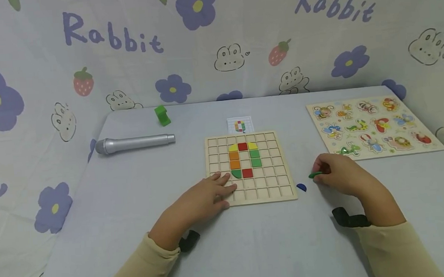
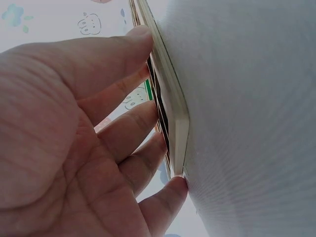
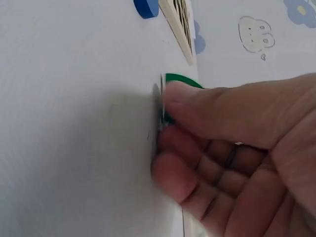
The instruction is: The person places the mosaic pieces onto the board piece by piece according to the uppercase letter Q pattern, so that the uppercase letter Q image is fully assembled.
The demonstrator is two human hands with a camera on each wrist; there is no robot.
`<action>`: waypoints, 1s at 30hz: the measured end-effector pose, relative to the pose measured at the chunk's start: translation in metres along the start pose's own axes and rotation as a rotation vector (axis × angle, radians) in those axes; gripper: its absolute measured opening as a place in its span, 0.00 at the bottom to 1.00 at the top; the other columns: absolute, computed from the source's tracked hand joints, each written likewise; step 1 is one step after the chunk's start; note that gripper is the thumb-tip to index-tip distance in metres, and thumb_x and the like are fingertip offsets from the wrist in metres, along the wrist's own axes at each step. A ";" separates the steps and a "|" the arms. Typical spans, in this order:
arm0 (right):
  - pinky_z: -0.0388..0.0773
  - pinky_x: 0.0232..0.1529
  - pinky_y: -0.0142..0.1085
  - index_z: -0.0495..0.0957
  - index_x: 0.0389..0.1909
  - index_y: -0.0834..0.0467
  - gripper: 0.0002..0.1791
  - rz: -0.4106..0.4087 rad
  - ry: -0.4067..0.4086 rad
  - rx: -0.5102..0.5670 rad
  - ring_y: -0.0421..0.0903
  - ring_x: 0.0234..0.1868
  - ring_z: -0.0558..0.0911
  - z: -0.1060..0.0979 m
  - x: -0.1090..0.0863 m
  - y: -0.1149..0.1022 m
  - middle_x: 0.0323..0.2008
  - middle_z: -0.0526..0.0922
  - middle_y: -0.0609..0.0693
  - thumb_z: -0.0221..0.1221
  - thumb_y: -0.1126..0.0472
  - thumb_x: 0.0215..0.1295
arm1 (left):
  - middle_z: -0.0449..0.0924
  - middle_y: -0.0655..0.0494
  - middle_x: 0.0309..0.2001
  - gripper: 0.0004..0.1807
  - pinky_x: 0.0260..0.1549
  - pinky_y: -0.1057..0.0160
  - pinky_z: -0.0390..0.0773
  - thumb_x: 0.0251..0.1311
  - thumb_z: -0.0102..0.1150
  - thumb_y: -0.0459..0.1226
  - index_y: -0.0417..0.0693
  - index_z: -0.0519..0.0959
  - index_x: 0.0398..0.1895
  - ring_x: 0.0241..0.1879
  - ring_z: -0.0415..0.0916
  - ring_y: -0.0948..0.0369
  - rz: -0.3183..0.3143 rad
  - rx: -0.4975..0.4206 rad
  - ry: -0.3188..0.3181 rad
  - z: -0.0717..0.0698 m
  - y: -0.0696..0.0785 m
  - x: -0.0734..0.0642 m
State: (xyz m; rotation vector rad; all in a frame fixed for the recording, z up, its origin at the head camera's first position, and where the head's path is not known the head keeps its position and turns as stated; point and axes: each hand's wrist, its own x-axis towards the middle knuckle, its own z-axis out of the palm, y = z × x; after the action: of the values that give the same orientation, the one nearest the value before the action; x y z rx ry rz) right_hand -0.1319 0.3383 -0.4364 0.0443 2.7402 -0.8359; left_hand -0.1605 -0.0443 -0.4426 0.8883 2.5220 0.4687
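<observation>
My left hand (image 1: 205,199) rests with spread, fairly straight fingers on the left front part of a wooden grid board (image 1: 277,190); in the left wrist view its fingertips touch the board's edge and top. On the board, yellow, red, orange and green pieces form a ring, with a green quarter-circle (image 1: 236,174) at its lower left and a red square (image 1: 247,173) beside that. To the right of the board, my right hand (image 1: 340,174) pinches a green piece (image 3: 180,78) with a curved edge, close over the table. A blue half-round piece (image 1: 301,187) lies between that hand and the board.
Behind the board lies a small pattern card (image 1: 240,124). An insect picture board (image 1: 376,127) occupies the back right. At the back left are a silver toy microphone (image 1: 137,143) and a green block (image 1: 162,115). A rabbit-print cloth (image 1: 125,76) hangs behind the table.
</observation>
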 end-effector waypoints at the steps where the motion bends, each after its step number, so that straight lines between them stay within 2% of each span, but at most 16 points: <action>1: 0.78 0.40 0.40 0.81 0.45 0.60 0.06 -0.019 0.018 0.001 0.51 0.42 0.79 0.000 0.000 -0.003 0.40 0.84 0.54 0.68 0.65 0.73 | 0.58 0.59 0.87 0.33 0.85 0.43 0.56 0.76 0.67 0.43 0.62 0.72 0.82 0.89 0.46 0.52 -0.001 0.001 -0.001 0.000 0.000 0.000; 7: 0.82 0.42 0.41 0.83 0.49 0.58 0.04 -0.137 0.105 0.013 0.51 0.44 0.82 0.005 0.008 -0.046 0.44 0.87 0.54 0.63 0.65 0.79 | 0.58 0.60 0.87 0.33 0.86 0.43 0.56 0.76 0.67 0.43 0.63 0.72 0.82 0.90 0.46 0.53 -0.010 0.000 0.002 0.000 -0.002 0.000; 11: 0.82 0.46 0.43 0.85 0.48 0.57 0.05 -0.223 0.094 -0.013 0.51 0.46 0.82 0.020 0.020 -0.077 0.46 0.86 0.53 0.63 0.67 0.78 | 0.58 0.61 0.87 0.33 0.85 0.43 0.56 0.76 0.68 0.44 0.63 0.72 0.82 0.89 0.46 0.53 -0.012 -0.006 0.003 0.001 -0.003 0.001; 15: 0.82 0.48 0.43 0.87 0.44 0.56 0.06 -0.295 0.071 -0.059 0.50 0.44 0.80 0.037 0.033 -0.096 0.43 0.85 0.52 0.66 0.70 0.74 | 0.58 0.60 0.87 0.33 0.85 0.43 0.57 0.76 0.68 0.44 0.63 0.72 0.81 0.89 0.47 0.53 0.001 -0.003 0.005 0.002 -0.004 0.002; 20: 0.81 0.48 0.42 0.86 0.42 0.55 0.08 -0.310 0.040 -0.085 0.49 0.44 0.80 0.048 0.042 -0.102 0.42 0.86 0.50 0.67 0.72 0.72 | 0.58 0.59 0.87 0.32 0.85 0.43 0.58 0.76 0.68 0.44 0.63 0.73 0.81 0.89 0.47 0.52 0.009 -0.004 0.002 0.003 -0.004 0.004; 30: 0.84 0.51 0.45 0.84 0.43 0.56 0.09 -0.269 0.020 -0.060 0.51 0.46 0.80 0.050 0.045 -0.099 0.43 0.85 0.51 0.64 0.73 0.72 | 0.58 0.60 0.87 0.32 0.85 0.43 0.57 0.76 0.67 0.45 0.64 0.72 0.81 0.89 0.46 0.52 -0.011 0.001 -0.006 0.003 -0.006 0.005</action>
State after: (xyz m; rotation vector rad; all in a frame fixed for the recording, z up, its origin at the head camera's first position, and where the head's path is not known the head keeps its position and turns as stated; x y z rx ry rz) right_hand -0.1732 0.2257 -0.4343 -0.3368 2.8276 -0.8215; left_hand -0.1654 -0.0453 -0.4488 0.8748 2.5204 0.4610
